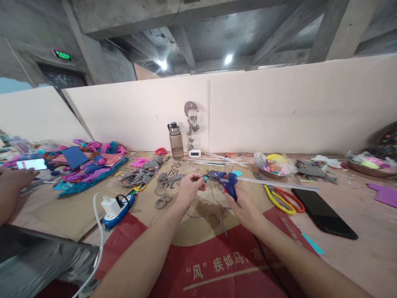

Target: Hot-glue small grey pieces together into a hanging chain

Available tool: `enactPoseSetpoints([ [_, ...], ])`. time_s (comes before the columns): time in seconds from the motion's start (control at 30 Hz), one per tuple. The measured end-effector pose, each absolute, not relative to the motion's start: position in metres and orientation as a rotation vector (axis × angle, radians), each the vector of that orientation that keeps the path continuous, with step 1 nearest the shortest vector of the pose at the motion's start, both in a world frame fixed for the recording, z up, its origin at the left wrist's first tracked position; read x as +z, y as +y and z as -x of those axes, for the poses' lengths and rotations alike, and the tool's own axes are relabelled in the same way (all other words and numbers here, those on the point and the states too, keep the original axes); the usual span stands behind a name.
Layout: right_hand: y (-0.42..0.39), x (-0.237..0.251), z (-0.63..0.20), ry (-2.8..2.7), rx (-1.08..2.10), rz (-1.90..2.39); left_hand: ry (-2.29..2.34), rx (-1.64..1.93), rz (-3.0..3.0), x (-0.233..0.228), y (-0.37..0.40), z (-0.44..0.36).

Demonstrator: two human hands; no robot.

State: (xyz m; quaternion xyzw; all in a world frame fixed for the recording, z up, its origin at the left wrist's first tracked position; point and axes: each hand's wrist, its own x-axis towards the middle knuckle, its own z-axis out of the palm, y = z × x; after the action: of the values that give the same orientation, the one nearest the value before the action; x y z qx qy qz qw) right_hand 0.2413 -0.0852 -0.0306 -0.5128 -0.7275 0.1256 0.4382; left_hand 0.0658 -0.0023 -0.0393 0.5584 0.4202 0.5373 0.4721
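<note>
My right hand is wrapped round the handle of a blue glue gun. A long clear glue stick sticks out of its back, and the nozzle points left. Close to the nozzle is my left hand, its fingertips pinched together; whatever they hold is too small to make out. Grey cord lies in loose loops on the cardboard below both hands. More grey cord and grey felt pieces are left of my left hand.
A water bottle and a hanging grey moon ornament stand at the back. Scissors and a black phone lie right. A blue power strip sits left, near another person's hand and a lit phone.
</note>
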Motion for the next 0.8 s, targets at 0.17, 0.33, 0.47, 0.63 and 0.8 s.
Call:
enactPoseSetpoints([
  [0.17, -0.086, -0.03, -0.241, -1.813, 0.313, 1.277, 1.037, 1.306, -1.358, -0.039, -0.003, -0.066],
  [0.33, -0.086, -0.031, -0.242, -1.804, 0.323, 1.295, 1.046, 1.301, -1.351, -0.038, -0.003, -0.066],
  [0.47, -0.085, -0.034, -0.243, -1.789, 0.346, 1.281, 1.011, 1.287, -1.315, -0.036, -0.004, -0.066],
  [0.63, -0.08, -0.037, -0.247, -1.582, 0.461, 1.31, 0.96, 1.274, -1.101, -0.033, -0.005, -0.065],
  [0.8, -0.063, -0.039, -0.264, -1.356, 0.653, 1.367, 0.916, 1.26, -1.072, -0.037, -0.001, -0.064],
])
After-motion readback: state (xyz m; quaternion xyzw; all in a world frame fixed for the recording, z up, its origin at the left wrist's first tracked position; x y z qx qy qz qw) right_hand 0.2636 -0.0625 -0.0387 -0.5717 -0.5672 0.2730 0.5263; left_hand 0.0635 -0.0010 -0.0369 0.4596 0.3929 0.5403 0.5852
